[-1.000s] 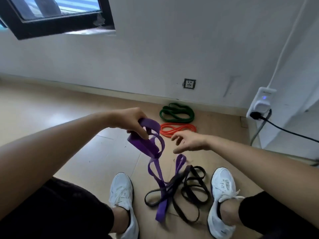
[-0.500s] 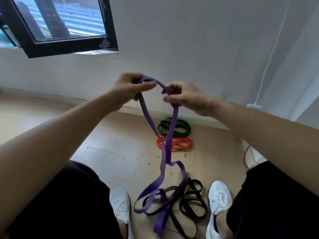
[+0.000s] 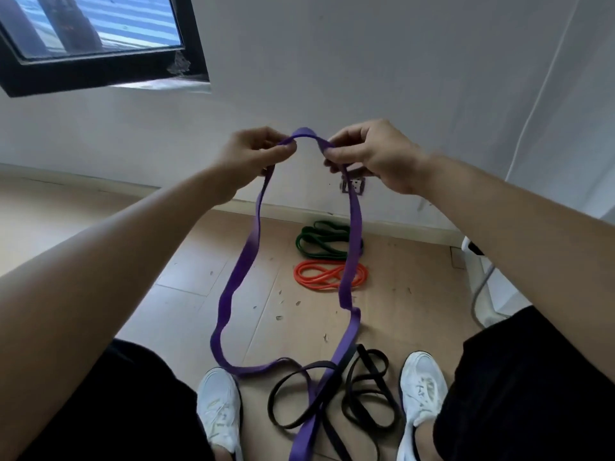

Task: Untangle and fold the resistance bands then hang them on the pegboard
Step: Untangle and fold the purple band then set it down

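Note:
A purple resistance band hangs as a long open loop from both my hands, held up in front of the wall. My left hand pinches its top on the left, my right hand pinches it on the right, with a short arch of band between them. The loop's lower end trails to the floor and crosses a tangled black band lying between my white shoes. A folded green band and a folded orange band lie on the floor near the wall. No pegboard is in sight.
My shoes stand on the wooden floor either side of the black band. A wall socket sits low on the wall, a dark-framed window is upper left, and a white appliance with a cable stands at the right.
Both hands rose with the purple band and moved apart, opening it into a wide loop. A second ago the left hand alone held it bunched low.

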